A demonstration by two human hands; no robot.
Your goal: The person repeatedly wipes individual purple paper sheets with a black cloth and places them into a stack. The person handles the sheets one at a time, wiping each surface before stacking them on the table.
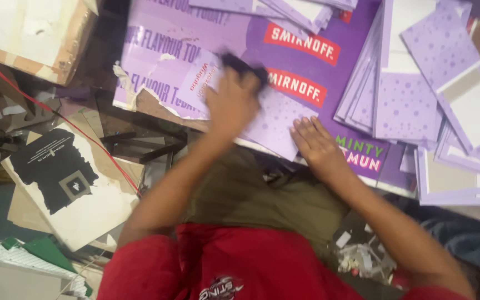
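Observation:
My left hand (233,104) is blurred with motion and grips a small dark object (244,64); what it is I cannot tell. It hovers over a small purple card with red lettering (201,80) and a dotted purple sheet (276,119). My right hand (318,145) lies flat, fingers spread, pressing the near edge of that dotted sheet. Both rest on a large purple printed poster (306,25) with red label patches.
Stacks of purple and white cut cards (412,83) fan out at the right. A cardboard box (34,33) sits top left, with a red cable (40,105) running down from it. A torn white board with a black patch (68,178) lies left. Paper scraps (362,258) lie near my right elbow.

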